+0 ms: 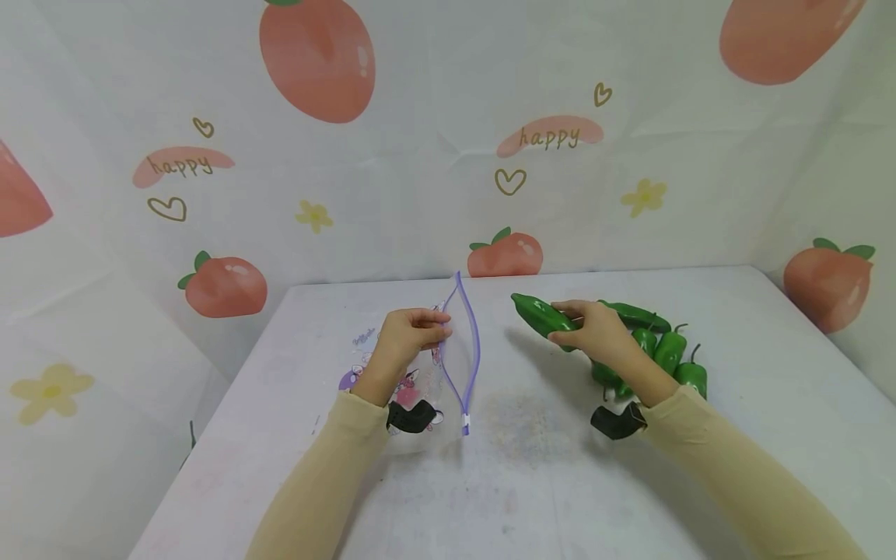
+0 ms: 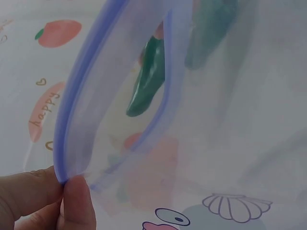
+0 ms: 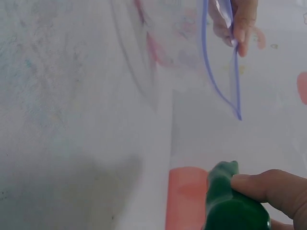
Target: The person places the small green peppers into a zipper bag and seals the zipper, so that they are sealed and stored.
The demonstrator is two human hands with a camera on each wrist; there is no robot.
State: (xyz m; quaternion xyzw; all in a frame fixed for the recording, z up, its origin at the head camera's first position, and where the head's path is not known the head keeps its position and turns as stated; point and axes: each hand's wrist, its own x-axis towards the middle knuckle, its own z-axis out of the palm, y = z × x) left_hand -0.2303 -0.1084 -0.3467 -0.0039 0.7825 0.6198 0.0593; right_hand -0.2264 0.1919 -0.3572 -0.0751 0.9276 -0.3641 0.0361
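**A:** So where's this at? Looks like the left hand (image 1: 406, 336) is pinching the purple zip rim of a clear zip bag (image 1: 458, 365) near the middle of the frame, holding the mouth open toward the right.

**B:** Yep, and in the left wrist view the thumb and fingertips (image 2: 72, 201) are squeezed right on the rim. The right hand (image 1: 595, 334) has its fingers wrapped round one green pepper (image 1: 542, 315), tip pointed at the bag's mouth, but it's still clearly outside, just right of center.

**A:** Anything in the bag yet?

**B:** Far as I can tell, nothing. I only see cartoon prints on the plastic. The pile of green peppers (image 1: 665, 350) sits on the white table (image 1: 770, 373) behind the right wrist, center-right.

**A:** So barely started, I'd say: first pepper in hand, none bagged, the pile left to go.
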